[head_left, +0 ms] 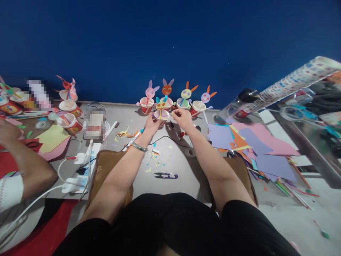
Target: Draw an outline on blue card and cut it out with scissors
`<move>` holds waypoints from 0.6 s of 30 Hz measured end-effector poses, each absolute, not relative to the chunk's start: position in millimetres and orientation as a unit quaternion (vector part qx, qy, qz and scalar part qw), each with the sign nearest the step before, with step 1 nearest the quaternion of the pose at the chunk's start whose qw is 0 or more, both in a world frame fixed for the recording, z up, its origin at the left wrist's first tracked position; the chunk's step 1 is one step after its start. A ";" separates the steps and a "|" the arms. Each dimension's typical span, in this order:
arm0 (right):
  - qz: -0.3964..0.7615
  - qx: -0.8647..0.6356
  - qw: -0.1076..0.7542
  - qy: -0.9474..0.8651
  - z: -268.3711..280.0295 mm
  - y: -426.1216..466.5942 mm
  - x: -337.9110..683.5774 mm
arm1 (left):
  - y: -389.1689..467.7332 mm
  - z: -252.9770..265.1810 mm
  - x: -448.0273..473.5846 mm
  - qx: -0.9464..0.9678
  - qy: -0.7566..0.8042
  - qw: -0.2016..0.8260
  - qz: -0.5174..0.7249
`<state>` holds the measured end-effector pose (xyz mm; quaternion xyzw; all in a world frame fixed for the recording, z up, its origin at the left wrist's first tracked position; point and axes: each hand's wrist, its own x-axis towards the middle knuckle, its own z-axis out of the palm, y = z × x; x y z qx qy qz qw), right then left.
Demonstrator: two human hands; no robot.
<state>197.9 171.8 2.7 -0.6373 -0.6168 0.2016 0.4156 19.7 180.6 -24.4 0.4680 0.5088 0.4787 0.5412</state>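
Note:
A paper cup point(161, 116) carrying a yellow paper rabbit point(161, 105) with blue ears is in front of me. My left hand point(152, 124) is closed round the cup's left side. At its right rim, my right hand point(183, 118) pinches a small pale yellow piece point(173, 113); I cannot tell whether the piece touches the cup. Behind stand several red cups with paper rabbits: a pink rabbit point(150, 93), an orange rabbit point(167, 89), a yellow-green rabbit point(186, 93) and a lilac rabbit point(205, 97).
Thread snips point(166, 175) lie near me among paper scraps. Coloured paper sheets point(255, 142), a clear bottle point(237, 105) and a long stack of cups point(293, 85) are at right. A power strip point(77, 183) and a co-worker's arm point(32, 163) are at left.

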 end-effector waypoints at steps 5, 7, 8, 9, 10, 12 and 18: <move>0.236 -0.654 0.438 -0.570 -0.3 171.4 193.5 | 181.4 -27.9 19.3 0.476 0.511 0.531 0.480; 0.246 -0.660 0.449 -0.550 -1.9 170.9 191.4 | 181.4 -29.4 19.2 0.479 0.512 0.528 0.480; 0.249 -0.662 0.454 -0.542 -2.7 170.7 190.3 | 181.3 -29.9 19.2 0.480 0.512 0.526 0.480; 0.252 -0.663 0.459 -0.535 -3.5 170.4 189.1 | 181.2 -30.2 19.2 0.481 0.512 0.525 0.480; 0.255 -0.663 0.465 -0.528 -4.1 170.1 188.0 | 181.1 -30.2 19.4 0.481 0.512 0.524 0.481; 0.261 -0.660 0.480 -0.516 -5.1 169.5 185.9 | 180.6 -29.2 19.6 0.481 0.512 0.524 0.481; 0.294 -0.641 0.509 -0.494 -6.0 166.7 185.0 | 178.8 -23.0 19.6 0.478 0.516 0.525 0.479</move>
